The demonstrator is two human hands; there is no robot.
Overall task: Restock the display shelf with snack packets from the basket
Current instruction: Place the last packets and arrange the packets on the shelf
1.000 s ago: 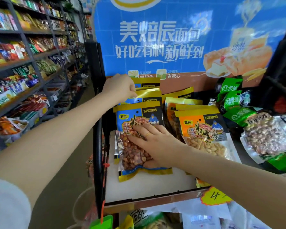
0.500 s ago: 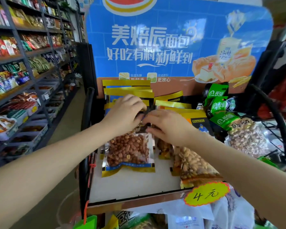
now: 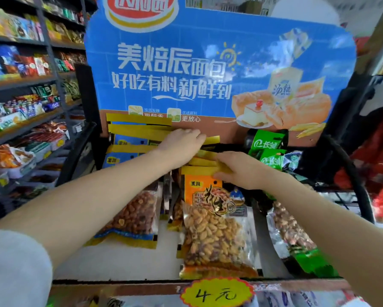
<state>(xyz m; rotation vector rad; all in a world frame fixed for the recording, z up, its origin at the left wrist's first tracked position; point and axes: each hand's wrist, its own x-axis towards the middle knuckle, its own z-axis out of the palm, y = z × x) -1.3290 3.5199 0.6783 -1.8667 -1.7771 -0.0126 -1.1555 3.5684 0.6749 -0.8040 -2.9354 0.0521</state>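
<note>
On the white display shelf point(image 3: 119, 260) lie two overlapping rows of peanut packets. The blue packets point(image 3: 133, 214) fill the left row and the orange packets point(image 3: 212, 227) the right row. My left hand point(image 3: 181, 147) reaches across over the yellow top strips at the back, palm down, fingers resting on them. At the top edge of the front orange packet, my right hand point(image 3: 239, 169) pinches the yellow strip between its fingers. No basket is in view.
A blue bread poster point(image 3: 208, 69) stands behind the shelf. Green packets point(image 3: 268, 149) and clear nut bags point(image 3: 292, 231) lie to the right. A yellow price tag point(image 3: 217, 294) hangs on the front rail. Stocked aisle shelves point(image 3: 26, 107) run along the left.
Both hands have moved from the front blue packet toward the back and right, onto the orange row's top strips. The camera has tilted so the shelf sits lower in view.
</note>
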